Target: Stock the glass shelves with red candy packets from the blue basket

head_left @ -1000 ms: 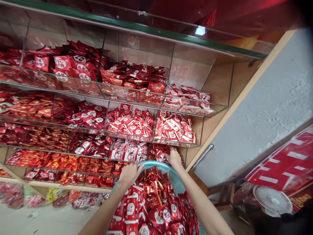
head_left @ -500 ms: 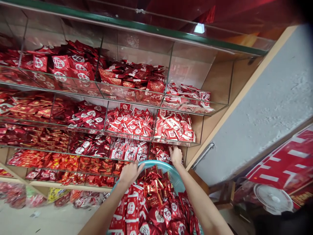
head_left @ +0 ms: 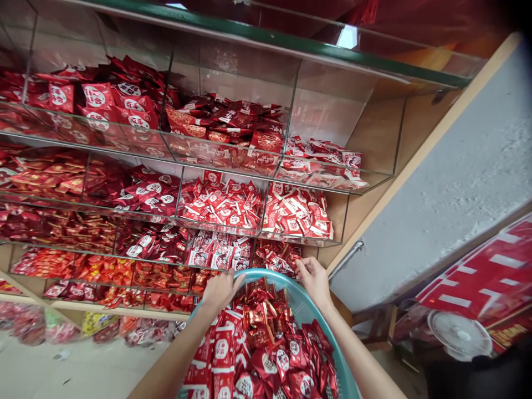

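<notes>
My left hand [head_left: 220, 291] grips the far rim of a teal plastic basket [head_left: 332, 327], its fingers over the edge and thumb stretched along it. Small red candy packets [head_left: 266, 363], some with white round labels, fill the basket, with shiny red-and-gold packets [head_left: 260, 316] among them. Beyond the rim, my right hand [head_left: 315, 280] is at the front of the lowest right compartment, fingers curled together beside the dark red packets [head_left: 276, 257] there. Whatever those fingertips hold is too small to make out.
Glass-fronted shelves [head_left: 233, 227] hold red packets sorted in compartments. A green-edged glass shelf [head_left: 266, 39] runs above. Filled plastic bags [head_left: 143, 331] lie on the floor at left. To the right are a grey wall [head_left: 449, 183] and a white fan [head_left: 459, 334].
My right hand has drawn back and down from inside the compartment to its front edge, its fingers now bent. My left hand stays on the basket rim.
</notes>
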`<state>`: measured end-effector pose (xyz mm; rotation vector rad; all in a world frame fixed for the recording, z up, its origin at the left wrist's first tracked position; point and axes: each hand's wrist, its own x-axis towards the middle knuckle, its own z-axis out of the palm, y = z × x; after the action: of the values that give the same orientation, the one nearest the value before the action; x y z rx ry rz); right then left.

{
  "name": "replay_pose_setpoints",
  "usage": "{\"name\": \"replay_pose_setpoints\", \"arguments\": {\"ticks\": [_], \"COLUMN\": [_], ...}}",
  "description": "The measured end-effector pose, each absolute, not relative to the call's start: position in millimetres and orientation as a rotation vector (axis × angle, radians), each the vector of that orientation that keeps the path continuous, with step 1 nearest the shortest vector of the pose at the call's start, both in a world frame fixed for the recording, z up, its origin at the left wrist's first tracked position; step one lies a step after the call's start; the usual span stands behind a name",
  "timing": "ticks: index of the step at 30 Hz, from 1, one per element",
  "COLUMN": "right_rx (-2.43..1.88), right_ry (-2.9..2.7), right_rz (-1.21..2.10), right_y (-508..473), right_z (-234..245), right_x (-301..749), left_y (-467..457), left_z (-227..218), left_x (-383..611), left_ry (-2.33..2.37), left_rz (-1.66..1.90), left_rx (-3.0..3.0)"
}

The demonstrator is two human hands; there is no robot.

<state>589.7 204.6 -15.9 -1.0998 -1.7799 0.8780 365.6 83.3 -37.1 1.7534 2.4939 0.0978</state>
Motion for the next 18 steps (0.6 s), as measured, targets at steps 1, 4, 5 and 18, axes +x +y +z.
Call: {"name": "replay_pose_setpoints", "arguments": {"ticks": [1, 4, 5, 18], "right_rx": [-1.090, -1.122, -1.146, -1.310], "right_ry": [-1.778, -1.819, -1.830, -1.896], "right_rz": [0.975, 1.245, 1.308, 1.565], "right_y": [199, 191, 191, 206], "right_z": [-15, -17, -20, -42], "right_x": [594, 604, 606, 618], "left_y": [83, 83, 84, 84], "left_z": [-38, -41, -42, -45], "left_x": [365, 364, 364, 364], "left_ry": [2.495, 2.504, 2.508, 2.528], "left_rz": [0.101, 0.116, 0.117, 0.160], "left_rx": [1.767, 1.799, 1.803, 1.809]}}
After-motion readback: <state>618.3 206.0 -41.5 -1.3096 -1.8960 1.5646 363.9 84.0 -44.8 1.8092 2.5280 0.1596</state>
